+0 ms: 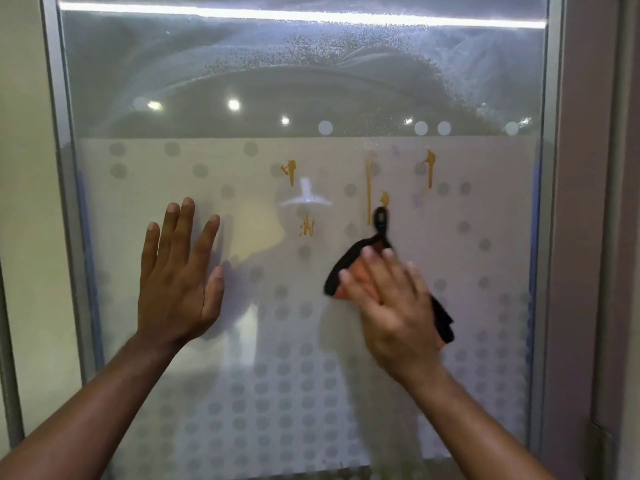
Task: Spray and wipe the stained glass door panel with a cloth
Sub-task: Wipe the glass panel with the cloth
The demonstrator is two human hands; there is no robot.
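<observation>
Head-camera view, facing a glass door panel [214, 393] in a metal frame [60, 140], lower part frosted with rows of grey dots. Left hand [176, 271] flat against the glass, fingers spread, holding nothing, apparently bracing. Right hand [391, 306], blurred, fingers extended and pressing an orange and black cloth [349, 268] flat onto the panel at centre right. Orange-brown stains [369, 192] streaked just above the cloth, with more to the left and right. Fine spray droplets [311, 46] misting the clear upper glass. No spray bottle in view. Wiping step seemingly under way, stains not yet removed. Next move probably calls for firm strokes upward across each streak.
</observation>
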